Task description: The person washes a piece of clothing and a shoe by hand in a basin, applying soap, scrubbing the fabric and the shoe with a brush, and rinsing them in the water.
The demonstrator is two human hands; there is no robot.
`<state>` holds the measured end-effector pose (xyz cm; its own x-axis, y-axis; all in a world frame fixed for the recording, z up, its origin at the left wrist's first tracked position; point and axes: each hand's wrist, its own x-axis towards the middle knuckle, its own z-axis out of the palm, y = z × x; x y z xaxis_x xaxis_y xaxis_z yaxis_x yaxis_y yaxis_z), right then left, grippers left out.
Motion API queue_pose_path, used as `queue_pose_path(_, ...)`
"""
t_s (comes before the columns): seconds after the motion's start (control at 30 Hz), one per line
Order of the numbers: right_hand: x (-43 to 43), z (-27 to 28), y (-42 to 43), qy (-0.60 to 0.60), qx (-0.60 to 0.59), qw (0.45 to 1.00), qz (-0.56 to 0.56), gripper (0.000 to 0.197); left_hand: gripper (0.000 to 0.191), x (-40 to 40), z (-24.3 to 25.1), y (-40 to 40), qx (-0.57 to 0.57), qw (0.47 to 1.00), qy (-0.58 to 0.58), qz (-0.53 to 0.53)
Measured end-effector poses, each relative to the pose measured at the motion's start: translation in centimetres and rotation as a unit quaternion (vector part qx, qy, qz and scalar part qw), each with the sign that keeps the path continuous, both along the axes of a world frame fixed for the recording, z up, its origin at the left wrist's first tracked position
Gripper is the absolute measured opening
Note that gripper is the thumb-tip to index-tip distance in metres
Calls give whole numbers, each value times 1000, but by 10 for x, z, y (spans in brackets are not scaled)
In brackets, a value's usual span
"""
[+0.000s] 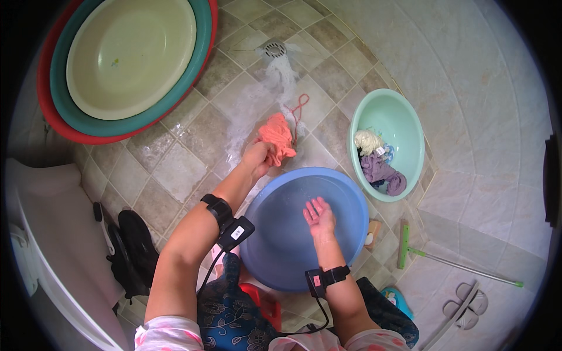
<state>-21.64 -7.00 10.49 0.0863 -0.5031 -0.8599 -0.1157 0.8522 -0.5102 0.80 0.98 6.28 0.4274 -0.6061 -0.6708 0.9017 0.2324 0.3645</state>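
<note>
My left hand (259, 159) is closed on a bunched coral-coloured cloth (277, 137), held above the tiled floor just beyond the blue basin. A thin red cord (300, 109) with a loop trails from beside the cloth over the wet floor. My right hand (320, 216) is palm up over the blue plastic basin (263, 263), its fingers apart with nothing in them. Cloudy water fills part of this basin. To the right, a mint-green basin (406, 127) holds a cream cloth (369, 142), a purple cloth (384, 175) and other dark and patterned cloths.
Large nested basins (206, 48) stand at the upper left. Suds run to a floor drain (275, 49). At the right lie a green squeegee (404, 245) and a wooden board (373, 234). Black shoes (134, 250) are at the left; a red plastic stool (274, 309) is below me.
</note>
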Motion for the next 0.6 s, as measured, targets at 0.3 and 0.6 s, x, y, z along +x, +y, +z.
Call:
queue_pose_path(0.3, -27, -65, -11, -130, 148, 968, -156, 24, 31, 3, 24, 0, -1, 993, 112, 27)
queue_pose_path(0.6, 109, 82, -27, -406, 148, 898, 84, 39, 34, -1, 55, -12, -108, 982, 150, 27)
